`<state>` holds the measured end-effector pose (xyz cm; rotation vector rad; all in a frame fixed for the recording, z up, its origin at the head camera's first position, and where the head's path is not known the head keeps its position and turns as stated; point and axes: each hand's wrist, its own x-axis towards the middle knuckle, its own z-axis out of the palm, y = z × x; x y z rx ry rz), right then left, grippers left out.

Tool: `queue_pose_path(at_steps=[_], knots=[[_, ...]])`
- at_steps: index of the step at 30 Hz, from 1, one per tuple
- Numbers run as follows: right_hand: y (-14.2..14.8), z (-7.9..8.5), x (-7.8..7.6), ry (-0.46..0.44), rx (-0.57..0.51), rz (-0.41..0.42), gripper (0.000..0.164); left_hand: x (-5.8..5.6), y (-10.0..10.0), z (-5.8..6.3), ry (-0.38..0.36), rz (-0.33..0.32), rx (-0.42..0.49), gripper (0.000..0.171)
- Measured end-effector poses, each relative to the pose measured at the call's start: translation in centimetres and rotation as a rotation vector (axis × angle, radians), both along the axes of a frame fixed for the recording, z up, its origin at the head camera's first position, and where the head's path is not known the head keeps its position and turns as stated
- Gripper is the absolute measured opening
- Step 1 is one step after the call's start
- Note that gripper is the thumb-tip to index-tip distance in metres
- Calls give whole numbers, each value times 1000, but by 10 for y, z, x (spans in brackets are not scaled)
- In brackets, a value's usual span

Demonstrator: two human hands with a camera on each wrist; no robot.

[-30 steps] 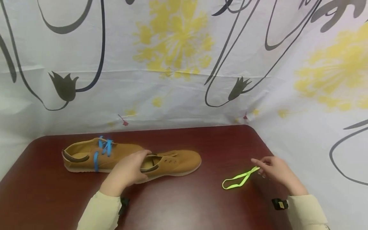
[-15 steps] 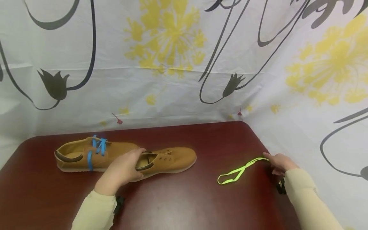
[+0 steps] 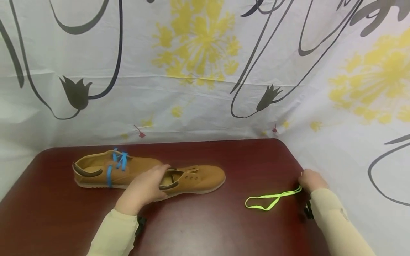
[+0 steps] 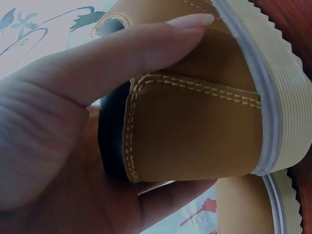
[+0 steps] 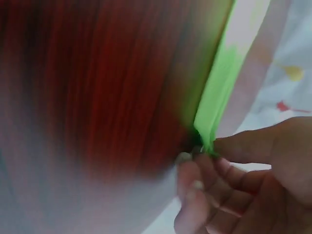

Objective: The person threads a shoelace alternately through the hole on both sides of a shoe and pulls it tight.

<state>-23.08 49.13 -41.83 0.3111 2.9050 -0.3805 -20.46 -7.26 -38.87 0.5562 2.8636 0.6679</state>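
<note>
In the head view my left hand [image 3: 144,188] grips the heel of a tan shoe [image 3: 205,177] with bare eyelets, its toe pointing right. The left wrist view has the thumb along one side of the stitched heel [image 4: 195,131] and fingers on the other side. Over the table's right edge, my right hand [image 3: 314,180] pinches one end of a neon yellow-green shoelace [image 3: 272,202]. The lace's looped remainder trails left across the tabletop. Thumb and fingertips meet at the lace end [image 5: 219,97] in the right wrist view.
A second tan shoe [image 3: 96,174] with a blue lace [image 3: 122,161] lies left of and partly behind the held one. The dark red table [image 3: 198,227] backs onto a white patterned curtain [image 3: 205,121], which also runs along the right side.
My right hand has moved right to the table edge, drawing the lace's end along and stretching it out. The left hand keeps its grip on the shoe; the head view shifts slightly.
</note>
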Motion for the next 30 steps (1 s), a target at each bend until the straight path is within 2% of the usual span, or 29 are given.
queue_pose_path(at_steps=[4, 8, 14, 18, 21, 23, 26, 30], knots=[[-10, -4, 1, 163, -27, 38, 40, 1, 2, 1, 4, -11, -15, 87], [-23, -2, 2, 296, -171, 58, 35, 1, 3, 3, -6, -17, -21, 88], [-49, 20, 6, 382, -434, 86, 41, 0, 4, 6, -54, 7, 5, 89], [-74, 39, 14, 423, -626, 108, 37, -1, 13, 6, 28, 12, 47, 81], [-95, 53, 23, 430, -775, 109, 26, -1, 22, 7, 121, -3, 77, 68], [-110, 62, 28, 428, -847, 119, 19, -1, 29, 8, 153, -13, 85, 62], [-131, 71, 35, 440, -862, 154, 17, 0, 39, 10, 161, -20, 80, 55], [-158, 80, 40, 478, -760, 180, 25, 0, 53, 13, 192, -13, 78, 48]])
